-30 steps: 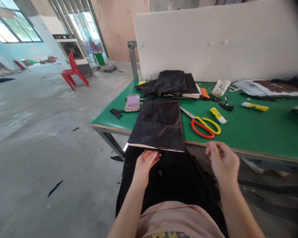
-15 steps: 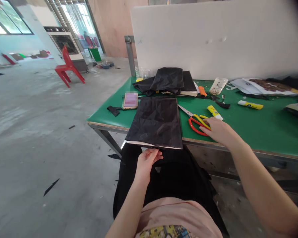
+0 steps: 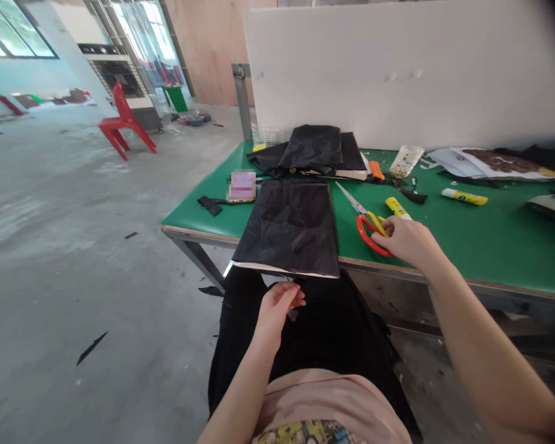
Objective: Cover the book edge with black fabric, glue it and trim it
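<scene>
A flat item covered in black sheeting (image 3: 289, 228), with a pale lower edge, lies over the front edge of the green table. My left hand (image 3: 282, 303) is just below that edge, over my lap, thumb and fingers pinched together. Whatever they may hold is too dark to make out. To the right, my right hand (image 3: 409, 242) is closed on the handles of scissors (image 3: 372, 231), one red and one yellow. Their blades point up and left, toward the black item's upper right corner. A yellow glue stick (image 3: 396, 208) lies just beyond my right fingers.
On the green table (image 3: 462, 246) are a stack of black-covered items (image 3: 312, 151), a phone-like object (image 3: 242, 186), a second glue stick (image 3: 465, 197), a clear container (image 3: 406, 161) and papers (image 3: 462, 161). A white board (image 3: 398, 74) stands behind. A red chair (image 3: 124, 123) is farther left.
My right hand has shifted and turned the scissors slightly, their tip now pointing more upward. My left hand has dropped a little away from the black item's edge.
</scene>
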Available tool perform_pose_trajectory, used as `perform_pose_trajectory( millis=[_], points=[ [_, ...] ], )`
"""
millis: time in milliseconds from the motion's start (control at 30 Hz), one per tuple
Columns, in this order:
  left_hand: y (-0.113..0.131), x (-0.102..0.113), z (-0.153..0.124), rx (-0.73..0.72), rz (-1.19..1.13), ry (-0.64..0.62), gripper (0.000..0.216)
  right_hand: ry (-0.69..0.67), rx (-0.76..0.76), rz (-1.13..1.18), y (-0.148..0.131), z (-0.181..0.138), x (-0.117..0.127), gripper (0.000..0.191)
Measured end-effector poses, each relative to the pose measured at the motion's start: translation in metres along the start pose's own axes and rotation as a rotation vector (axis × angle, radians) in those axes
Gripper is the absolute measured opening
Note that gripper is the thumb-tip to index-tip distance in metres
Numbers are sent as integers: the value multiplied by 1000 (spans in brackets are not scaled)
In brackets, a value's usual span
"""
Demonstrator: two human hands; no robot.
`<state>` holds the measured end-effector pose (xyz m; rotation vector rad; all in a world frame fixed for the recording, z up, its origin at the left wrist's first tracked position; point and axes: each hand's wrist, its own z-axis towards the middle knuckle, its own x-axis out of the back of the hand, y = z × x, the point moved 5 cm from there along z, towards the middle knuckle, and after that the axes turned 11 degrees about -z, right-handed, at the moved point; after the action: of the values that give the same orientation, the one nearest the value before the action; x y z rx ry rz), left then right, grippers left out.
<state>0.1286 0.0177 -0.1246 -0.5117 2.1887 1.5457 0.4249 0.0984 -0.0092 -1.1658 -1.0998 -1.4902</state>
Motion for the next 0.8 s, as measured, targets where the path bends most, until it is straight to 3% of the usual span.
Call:
perform_pose_trajectory(
  millis=[167, 300, 400, 467, 567, 667, 800],
  points=[
    [4, 7, 3, -45, -148, 79, 22, -14, -29, -44, 3, -15, 4, 44],
    [18, 23, 7, -198, -403, 140, 20, -68, -15, -115, -3, -17, 2, 46],
    [29, 38, 8, -272, -456, 166, 23, -74, 3, -108, -7, -16, 0, 41],
    [34, 46, 8, -280, -458, 198, 26, -7, 22, -94, -11, -18, 4, 36],
    [40, 50, 7, -268, -455, 234, 29, 278, 75, -3, -28, -33, 28, 34],
    [43, 44, 7, -270, -439, 260, 24, 477, 296, 242, -66, -59, 54, 34],
    [39, 26, 11, -189, -443, 218, 19, 471, 687, 325, -135, -89, 70, 33]
  ],
)
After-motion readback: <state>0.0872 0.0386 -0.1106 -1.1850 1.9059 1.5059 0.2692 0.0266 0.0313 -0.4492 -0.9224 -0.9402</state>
